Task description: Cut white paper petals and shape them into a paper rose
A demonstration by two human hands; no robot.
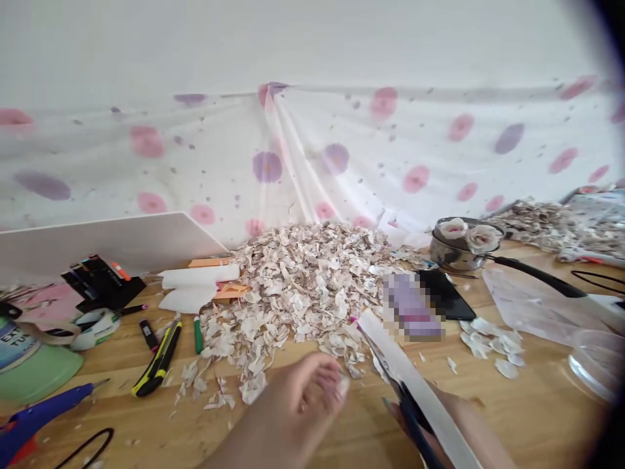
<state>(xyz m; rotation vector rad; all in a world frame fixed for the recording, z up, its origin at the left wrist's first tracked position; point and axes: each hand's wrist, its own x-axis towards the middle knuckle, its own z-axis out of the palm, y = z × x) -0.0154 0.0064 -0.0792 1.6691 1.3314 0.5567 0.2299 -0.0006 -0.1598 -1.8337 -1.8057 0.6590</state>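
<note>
My left hand point(317, 394) hovers above the wooden table, in front of a large heap of dry whitish flakes point(303, 280) that look like garlic skins. Its fingers are curled in, and a small pale piece seems to show at the fingertips, too blurred to name. My right hand point(456, 413), partly hidden at the lower right, grips scissors point(413, 417) with dark handles, their blades pointing up and left. A long white strip point(415, 374), perhaps paper, lies along the scissors and covers part of that hand.
A steel saucepan point(456, 254) holding two petal flowers stands at the back right, near a black phone point(446, 296) and loose pale petals point(491, 339). On the left are a yellow-black utility knife point(159, 358), a blue glue gun point(46, 413) and a green bottle point(41, 371).
</note>
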